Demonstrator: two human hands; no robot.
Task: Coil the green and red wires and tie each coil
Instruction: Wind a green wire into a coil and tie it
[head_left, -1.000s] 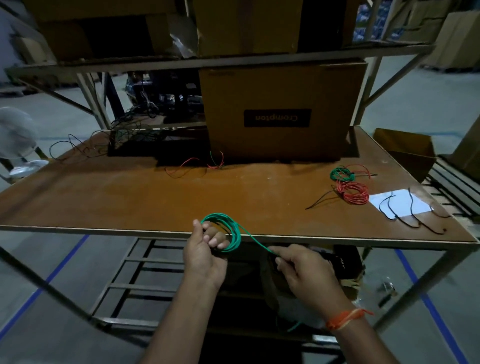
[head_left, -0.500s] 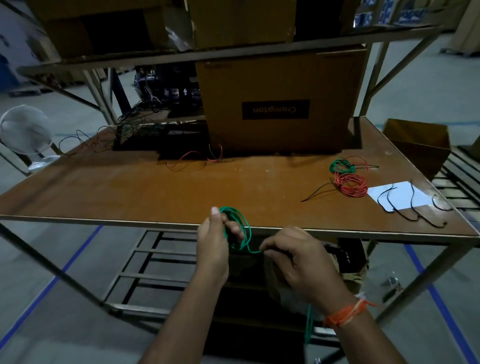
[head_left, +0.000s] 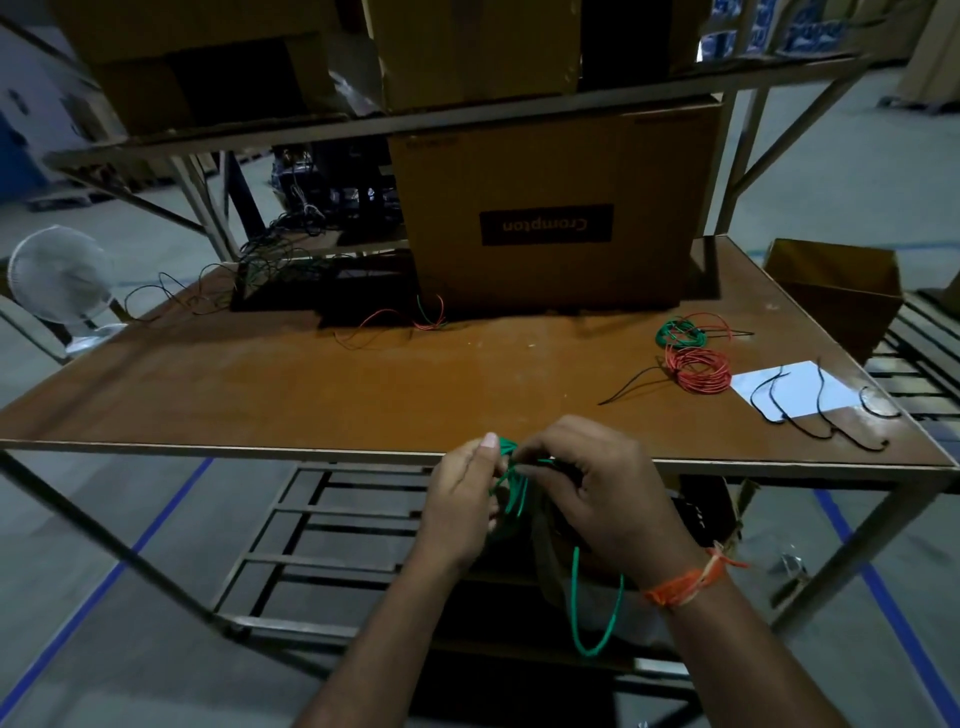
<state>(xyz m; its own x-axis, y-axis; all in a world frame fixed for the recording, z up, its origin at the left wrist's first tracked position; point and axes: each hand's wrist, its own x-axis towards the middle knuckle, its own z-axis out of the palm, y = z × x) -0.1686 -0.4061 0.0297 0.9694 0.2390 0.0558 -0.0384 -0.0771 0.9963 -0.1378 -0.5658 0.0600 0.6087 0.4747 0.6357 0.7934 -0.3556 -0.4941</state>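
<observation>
— Behind the tabletop's (head_left: 363, 384) far edge, what's sitting there?
— A closed Crompton box (head_left: 556, 208); its contents are hidden.
— And at the near edge?
— Left hand (head_left: 460, 499) and right hand (head_left: 608, 493) are both pinching the green wire coil (head_left: 514, 493), tail dangling below. Finished coils (head_left: 693, 353) are lying near the right edge.

green wire (head_left: 511, 493) coiled at table edge; tied green (head_left: 680, 332) and red coils (head_left: 698, 370) far right.

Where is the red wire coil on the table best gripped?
Pinch the red wire coil across its bundled loops from above: it lies flat on the table, and its near rim is clear of the green coil behind it.
</observation>
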